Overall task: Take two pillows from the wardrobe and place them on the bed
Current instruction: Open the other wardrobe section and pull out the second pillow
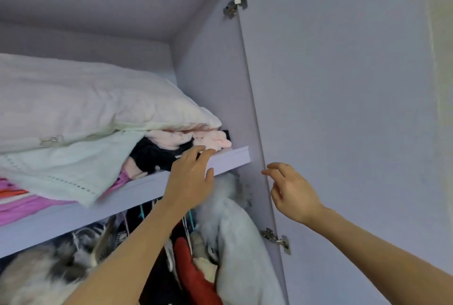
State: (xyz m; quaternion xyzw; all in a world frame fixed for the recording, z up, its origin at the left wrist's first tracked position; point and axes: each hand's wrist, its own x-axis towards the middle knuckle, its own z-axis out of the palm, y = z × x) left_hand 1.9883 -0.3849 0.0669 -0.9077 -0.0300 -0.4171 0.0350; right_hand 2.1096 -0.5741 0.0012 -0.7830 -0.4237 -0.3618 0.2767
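Observation:
A white pillow [81, 98] lies on the upper wardrobe shelf [228, 157], on top of a second white pillow or folded white cloth [61, 165] with a stitched hem. My left hand [190, 179] is raised at the shelf's front edge, fingers spread, fingertips touching the edge just right of the pillows; it holds nothing. My right hand [291, 192] hovers lower right, in front of the open wardrobe door's edge [267, 182], fingers loosely curled and empty.
Pink, black and pale folded clothes [181, 143] fill the shelf's right end under the pillows. Hanging clothes [196, 268] crowd the space below the shelf. The open lilac door [343, 108] with two hinges stands to the right.

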